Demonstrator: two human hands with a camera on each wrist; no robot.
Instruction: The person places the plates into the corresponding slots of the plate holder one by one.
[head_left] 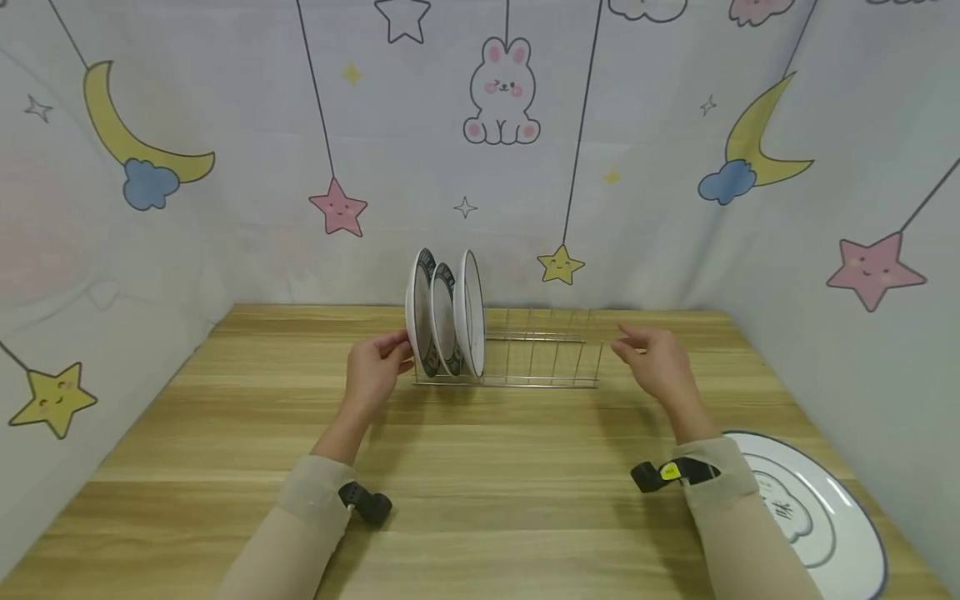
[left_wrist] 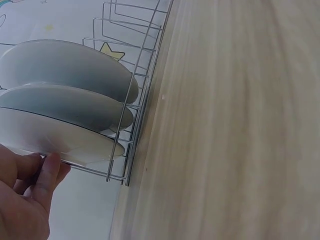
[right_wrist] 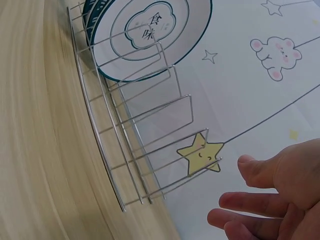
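Note:
A wire dish rack (head_left: 536,383) stands on the wooden table, with three white plates (right_wrist: 117,55) upright in its left slots. The outer plate (left_wrist: 55,135) turns its white underside toward my left hand (head_left: 375,367). That hand is at the rack's left end, its curled thumb and fingers (left_wrist: 47,175) pinching the end wire close against this plate. My right hand (head_left: 656,362) is just beyond the rack's right end, apart from it. Its loosely bent fingers (right_wrist: 255,202) hold nothing.
A large white oval platter (head_left: 847,525) with a dark rim lies at the front right, partly behind the right sleeve (head_left: 742,517). White cloth walls (head_left: 465,175) printed with stars, moons and a rabbit stand at the back and sides of the table (head_left: 487,467).

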